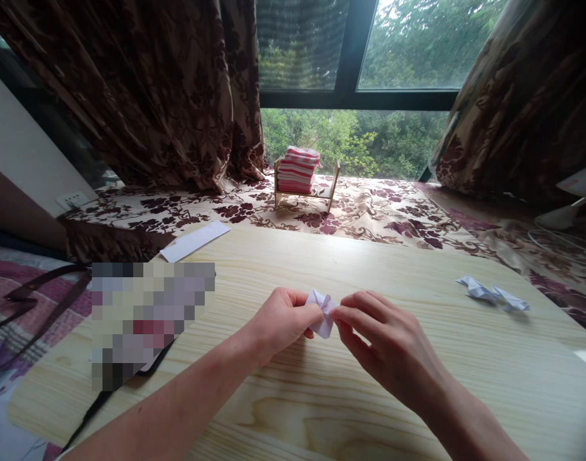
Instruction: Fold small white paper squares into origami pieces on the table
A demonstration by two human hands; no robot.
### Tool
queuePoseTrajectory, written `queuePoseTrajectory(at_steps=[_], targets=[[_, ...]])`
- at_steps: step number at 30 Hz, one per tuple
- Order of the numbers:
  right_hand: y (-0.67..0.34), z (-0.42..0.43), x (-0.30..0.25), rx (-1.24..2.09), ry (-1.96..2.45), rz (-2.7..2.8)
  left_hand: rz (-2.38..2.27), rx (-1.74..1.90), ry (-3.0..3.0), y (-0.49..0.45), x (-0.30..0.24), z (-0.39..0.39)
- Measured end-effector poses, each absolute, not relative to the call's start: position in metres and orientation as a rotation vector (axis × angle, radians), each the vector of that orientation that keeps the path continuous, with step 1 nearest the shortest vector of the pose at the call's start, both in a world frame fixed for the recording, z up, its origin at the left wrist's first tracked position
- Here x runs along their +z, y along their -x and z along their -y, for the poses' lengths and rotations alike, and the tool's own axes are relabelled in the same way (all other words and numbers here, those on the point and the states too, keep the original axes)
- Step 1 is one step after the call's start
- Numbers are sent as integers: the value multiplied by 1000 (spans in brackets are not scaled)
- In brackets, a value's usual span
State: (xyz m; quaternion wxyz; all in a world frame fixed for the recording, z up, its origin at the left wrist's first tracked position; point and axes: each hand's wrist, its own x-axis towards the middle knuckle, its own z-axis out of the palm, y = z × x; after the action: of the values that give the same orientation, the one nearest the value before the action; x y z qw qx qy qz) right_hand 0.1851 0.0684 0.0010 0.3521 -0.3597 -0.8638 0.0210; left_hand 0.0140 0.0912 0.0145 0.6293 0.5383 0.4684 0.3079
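A small piece of folded white paper (325, 325) is held up above the middle of the wooden table. My left hand (279, 323) pinches its left side, thumb on top and fingers curled beneath. From the right, the fingertips of my right hand (382, 330) close on the paper's edge, with the other fingers bent. Creases run across the paper toward a raised fold near its centre. The parts under my left thumb are hidden.
Folded white paper pieces (492, 293) lie at the table's right. A flat white paper strip (195, 241) rests at the back left, near a pixelated area with a black strap (93, 410). Beyond the table (398, 410), striped folded cloths (297, 171) sit on a small wooden stand (330, 198) by the window.
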Motion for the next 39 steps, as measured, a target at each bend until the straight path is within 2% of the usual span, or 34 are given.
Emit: queuePoseTrajectory(at_steps=[39], targets=[[-184,-71,-1,55,949,2199,-1098,714,-1334,-16,10,-89]])
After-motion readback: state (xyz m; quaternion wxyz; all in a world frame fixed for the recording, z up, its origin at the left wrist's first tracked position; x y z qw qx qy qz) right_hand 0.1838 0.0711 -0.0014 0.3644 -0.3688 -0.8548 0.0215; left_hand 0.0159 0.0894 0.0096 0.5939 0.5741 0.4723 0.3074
